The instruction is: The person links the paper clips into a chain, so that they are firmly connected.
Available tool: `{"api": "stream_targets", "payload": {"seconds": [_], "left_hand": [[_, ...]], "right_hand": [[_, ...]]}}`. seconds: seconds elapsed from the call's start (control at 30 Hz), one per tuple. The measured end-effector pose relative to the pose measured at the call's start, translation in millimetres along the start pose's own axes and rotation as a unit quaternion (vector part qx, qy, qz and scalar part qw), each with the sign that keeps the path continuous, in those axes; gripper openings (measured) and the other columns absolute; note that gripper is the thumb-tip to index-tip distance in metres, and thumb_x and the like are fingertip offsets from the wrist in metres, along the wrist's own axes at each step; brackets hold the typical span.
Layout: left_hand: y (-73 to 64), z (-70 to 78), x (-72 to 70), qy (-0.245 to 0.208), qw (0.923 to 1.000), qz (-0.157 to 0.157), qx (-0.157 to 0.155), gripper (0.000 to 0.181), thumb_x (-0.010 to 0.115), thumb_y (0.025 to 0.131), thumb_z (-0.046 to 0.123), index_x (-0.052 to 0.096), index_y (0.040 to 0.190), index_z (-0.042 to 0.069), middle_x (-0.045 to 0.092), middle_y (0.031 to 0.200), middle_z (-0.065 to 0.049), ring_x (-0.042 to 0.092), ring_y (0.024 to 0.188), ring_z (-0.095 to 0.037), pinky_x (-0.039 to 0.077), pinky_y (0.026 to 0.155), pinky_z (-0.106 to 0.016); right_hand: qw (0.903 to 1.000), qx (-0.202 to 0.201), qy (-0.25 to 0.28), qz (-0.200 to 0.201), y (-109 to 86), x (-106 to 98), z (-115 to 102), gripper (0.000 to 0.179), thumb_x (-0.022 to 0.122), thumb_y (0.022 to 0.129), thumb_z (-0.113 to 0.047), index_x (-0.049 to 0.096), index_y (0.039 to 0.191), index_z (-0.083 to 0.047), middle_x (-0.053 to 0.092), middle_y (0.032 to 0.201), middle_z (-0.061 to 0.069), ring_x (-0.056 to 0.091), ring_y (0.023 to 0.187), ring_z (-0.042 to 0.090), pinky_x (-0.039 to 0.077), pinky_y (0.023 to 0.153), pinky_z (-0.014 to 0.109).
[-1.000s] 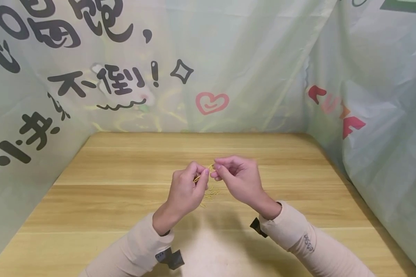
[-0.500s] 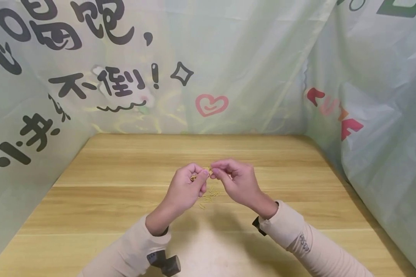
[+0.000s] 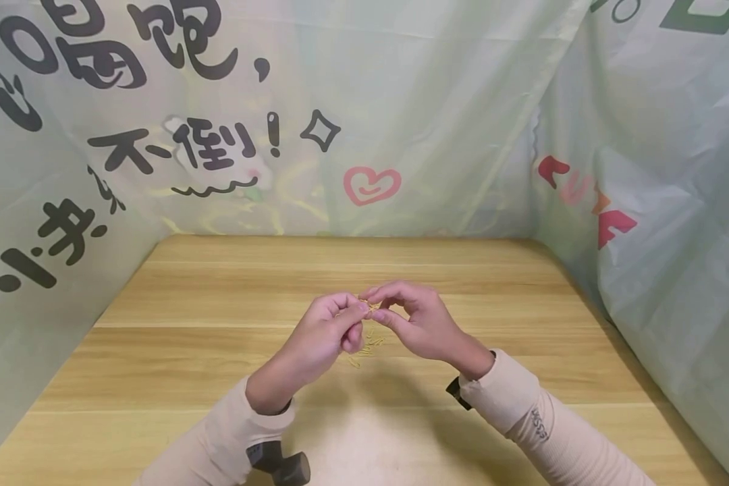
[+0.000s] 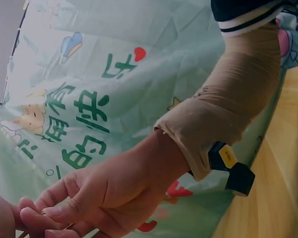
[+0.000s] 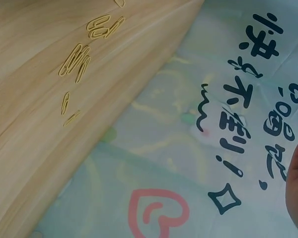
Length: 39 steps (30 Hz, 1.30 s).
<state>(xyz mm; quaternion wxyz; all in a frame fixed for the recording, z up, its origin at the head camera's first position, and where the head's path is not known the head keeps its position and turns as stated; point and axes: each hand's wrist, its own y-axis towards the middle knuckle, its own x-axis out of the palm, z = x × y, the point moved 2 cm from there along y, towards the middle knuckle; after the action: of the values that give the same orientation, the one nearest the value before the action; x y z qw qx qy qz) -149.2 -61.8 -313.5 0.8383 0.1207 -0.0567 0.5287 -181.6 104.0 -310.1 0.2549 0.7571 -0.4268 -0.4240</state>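
Small yellow wire paper clips (image 3: 370, 306) are held in the air between the two hands, mostly covered by the fingertips. My left hand (image 3: 312, 341) pinches them between thumb and index finger. From the other side, my right hand (image 3: 428, 327) pinches them too, its index finger arched over and thumb below. In the left wrist view the right hand (image 4: 111, 191) meets fingers at the lower left, and only bits of wire show. Beneath the hands, several loose paper clips (image 3: 370, 344) lie scattered; the right wrist view shows these loose clips (image 5: 75, 60) more plainly.
The wooden tabletop (image 3: 219, 283) runs back to a printed cloth (image 3: 437, 135) hanging behind, with more cloth along both sides. A black device (image 3: 279, 462) is strapped at the left wrist, another device (image 3: 458, 393) at the right.
Both hands have drawn closer together, and the right index finger now reaches over the held clips. The left hand and forearm have shifted slightly lower left; the clip end formerly visible there is hidden.
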Motion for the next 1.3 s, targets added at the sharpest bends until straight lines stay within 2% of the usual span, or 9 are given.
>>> {"api": "stream_targets", "payload": {"seconds": [0.23,0.4,0.57,0.67,0.77,0.87,1.07,1.2,1.3], "left_hand": [[-2.0,2.0,1.5,-0.039,0.9988,-0.027,-0.015,0.021,0.044,0.1,0.003,0.05,0.08,0.004,0.043,0.061,0.002,0.039,0.054,-0.009,0.035,0.057,-0.023],[-3.2,3.7,2.0,-0.049,0.9979,-0.033,-0.026,0.02,0.044,0.1,0.004,0.053,0.082,0.005,0.043,0.061,0.002,0.039,0.053,-0.009,0.036,0.058,-0.022],[-4.0,4.2,-0.8,-0.048,0.997,-0.048,-0.037,0.021,0.043,0.1,0.004,0.054,0.083,0.006,0.042,0.058,0.003,0.036,0.052,-0.008,0.033,0.056,-0.022],[-4.4,4.3,-3.0,-0.041,0.9966,-0.058,-0.043,0.02,0.043,0.1,0.004,0.054,0.083,0.006,0.042,0.058,0.003,0.036,0.05,-0.008,0.031,0.055,-0.022],[-4.5,4.4,-4.9,-0.017,0.9972,-0.057,-0.044,0.019,0.044,0.099,0.004,0.055,0.084,0.005,0.042,0.059,0.003,0.036,0.051,-0.008,0.031,0.054,-0.021],[-4.7,5.3,-7.1,0.036,0.9978,-0.041,-0.036,0.017,0.047,0.099,0.004,0.055,0.084,0.002,0.042,0.059,0.001,0.036,0.053,-0.01,0.033,0.054,-0.022],[-6.0,9.4,-9.5,0.148,0.9887,-0.025,-0.007,0.016,0.049,0.099,0.005,0.055,0.088,-0.004,0.044,0.06,-0.003,0.037,0.052,-0.012,0.031,0.051,-0.021],[-5.9,10.5,-8.7,0.167,0.9855,-0.03,0.005,0.016,0.049,0.1,0.006,0.055,0.089,-0.004,0.046,0.06,-0.003,0.037,0.052,-0.012,0.031,0.051,-0.021],[-5.8,10.6,-8.3,0.166,0.9852,-0.039,0.013,0.017,0.048,0.1,0.005,0.054,0.088,-0.004,0.045,0.06,-0.003,0.037,0.052,-0.012,0.031,0.051,-0.021]], "right_hand": [[0.9993,-0.003,0.028,-0.023,0.1,-2.1,-0.5,0.027,0.06,0.094,-0.025,0.058,0.1,0.002,0.066,0.099,0.017,0.064,0.093,0.019,0.052,0.069,0.03],[0.9996,-0.009,0.01,-0.024,0.0,-4.3,-2.9,0.026,0.06,0.094,-0.024,0.057,0.1,0.002,0.064,0.093,0.013,0.061,0.083,0.018,0.051,0.069,0.029],[0.9993,0.001,-0.016,-0.034,1.5,-10.7,-5.7,0.011,0.067,0.09,-0.003,0.059,0.097,-0.001,0.064,0.089,0.009,0.06,0.077,0.017,0.051,0.069,0.028],[0.9988,0.012,-0.025,-0.042,3.7,-16.3,-8.1,0.023,0.07,0.08,0.013,0.061,0.09,-0.006,0.065,0.086,0.005,0.059,0.075,0.015,0.051,0.067,0.027],[0.998,0.018,-0.025,-0.055,5.4,-20.1,-9.6,0.03,0.072,0.076,0.018,0.062,0.086,-0.009,0.066,0.084,0.002,0.059,0.074,0.014,0.051,0.067,0.027],[0.9973,0.02,-0.035,-0.062,6.8,-22.3,-11.1,0.028,0.072,0.076,0.016,0.063,0.086,-0.009,0.066,0.082,0.0,0.059,0.074,0.013,0.05,0.068,0.027],[0.9977,0.021,-0.045,-0.046,6.8,-25.4,-12.4,0.028,0.071,0.077,0.017,0.064,0.084,-0.009,0.067,0.081,-0.001,0.06,0.074,0.013,0.05,0.068,0.027],[0.9981,0.035,0.001,-0.05,5.5,-24.2,-10.5,0.022,0.067,0.082,0.016,0.062,0.088,-0.005,0.064,0.082,0.004,0.058,0.073,0.016,0.05,0.067,0.028],[0.9972,0.048,0.029,-0.049,4.4,-23.0,-8.9,0.005,0.065,0.091,0.001,0.061,0.09,-0.002,0.063,0.084,0.006,0.057,0.074,0.016,0.05,0.066,0.029]]}}
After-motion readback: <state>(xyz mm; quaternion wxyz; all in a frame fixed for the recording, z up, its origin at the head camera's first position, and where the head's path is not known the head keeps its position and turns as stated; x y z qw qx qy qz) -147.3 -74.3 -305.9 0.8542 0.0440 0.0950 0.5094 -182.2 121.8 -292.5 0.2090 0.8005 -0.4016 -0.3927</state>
